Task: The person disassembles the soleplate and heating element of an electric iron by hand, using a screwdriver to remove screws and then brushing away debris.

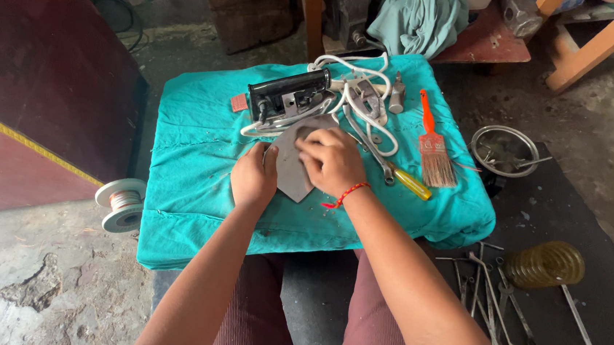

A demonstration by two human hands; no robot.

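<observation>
A grey, pointed metal plate (pixel 293 173), shaped like the sole of a clothes iron, lies flat on a teal cloth (pixel 197 178). My left hand (pixel 253 176) grips its left edge. My right hand (pixel 332 161), with a red thread at the wrist, presses down on its upper right part with curled fingers; whether something small lies under those fingers is hidden. Just beyond stands the black iron body (pixel 287 96) with a white cord (pixel 357 89) looped beside it.
A yellow-handled screwdriver (pixel 405 179), an orange-handled brush (pixel 434 147) and pliers (pixel 369 108) lie on the cloth at right. A wire spool (pixel 122 204) sits on the floor at left. Spanners (pixel 494 297), a coiled hose (pixel 544 263) and a metal ring (pixel 504 150) lie at right.
</observation>
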